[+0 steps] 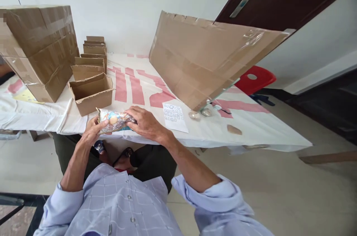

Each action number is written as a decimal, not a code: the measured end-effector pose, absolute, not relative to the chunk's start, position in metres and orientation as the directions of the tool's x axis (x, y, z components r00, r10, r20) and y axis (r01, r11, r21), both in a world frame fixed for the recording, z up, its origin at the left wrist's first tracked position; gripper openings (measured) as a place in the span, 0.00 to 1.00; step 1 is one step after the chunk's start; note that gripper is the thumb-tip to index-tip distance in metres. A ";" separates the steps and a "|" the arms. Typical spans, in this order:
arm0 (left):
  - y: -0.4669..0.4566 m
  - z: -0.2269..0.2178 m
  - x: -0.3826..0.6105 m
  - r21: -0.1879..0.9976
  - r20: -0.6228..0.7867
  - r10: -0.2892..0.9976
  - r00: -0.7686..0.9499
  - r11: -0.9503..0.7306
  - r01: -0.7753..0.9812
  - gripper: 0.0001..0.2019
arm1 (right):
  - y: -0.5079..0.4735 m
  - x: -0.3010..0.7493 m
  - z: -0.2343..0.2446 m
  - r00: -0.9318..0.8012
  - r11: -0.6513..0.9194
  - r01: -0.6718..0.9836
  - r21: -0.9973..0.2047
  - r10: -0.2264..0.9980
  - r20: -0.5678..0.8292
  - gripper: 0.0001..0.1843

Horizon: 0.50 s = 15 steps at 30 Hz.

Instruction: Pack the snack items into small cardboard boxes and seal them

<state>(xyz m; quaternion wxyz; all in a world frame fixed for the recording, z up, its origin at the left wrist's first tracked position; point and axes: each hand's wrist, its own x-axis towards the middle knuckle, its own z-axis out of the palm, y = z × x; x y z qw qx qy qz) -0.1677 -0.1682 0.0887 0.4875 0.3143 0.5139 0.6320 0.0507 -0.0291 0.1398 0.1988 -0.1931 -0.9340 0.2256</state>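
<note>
Between my two hands is a packet wrapped in colourful printed paper, held just over the table's near edge. My left hand grips its left end, thumb lying along the top. Around its right end curl the fingers of my right hand. What the wrapping contains is hidden. Just beyond the packet stands an open-topped small cardboard box, its inside visible in part. To the right of my right hand lies a white sheet printed with rows of small outlined shapes.
More small boxes line up behind the nearest one. A large taped carton stands left; a big cardboard panel leans at right. Tape rolls, scissors and a brown piece lie right. A red chair stands behind.
</note>
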 end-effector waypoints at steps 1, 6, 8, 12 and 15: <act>-0.166 0.092 -0.165 0.950 -0.115 0.935 -0.336 0.004 -0.313 0.36 | -0.030 0.053 0.132 -0.829 0.808 0.257 -0.530 0.467 0.309 0.18; -0.167 0.099 -0.165 0.931 -0.115 0.924 -0.366 -0.028 -0.363 0.30 | -0.021 0.068 0.090 -0.594 0.424 0.102 -0.900 0.751 0.287 0.41; -0.167 0.100 -0.165 0.934 -0.089 0.932 -0.350 -0.044 -0.354 0.31 | -0.021 0.068 0.075 -0.598 0.161 -0.020 -0.987 0.789 0.141 0.46; -0.160 0.103 -0.164 0.935 -0.026 0.944 -0.330 -0.094 -0.341 0.31 | -0.030 0.061 0.063 -0.657 -0.189 -0.182 -0.965 0.753 -0.024 0.40; -0.151 0.101 -0.166 0.952 -0.020 0.938 -0.347 -0.088 -0.294 0.29 | -0.032 0.058 0.072 -0.563 -0.145 -0.235 -0.961 0.827 0.013 0.35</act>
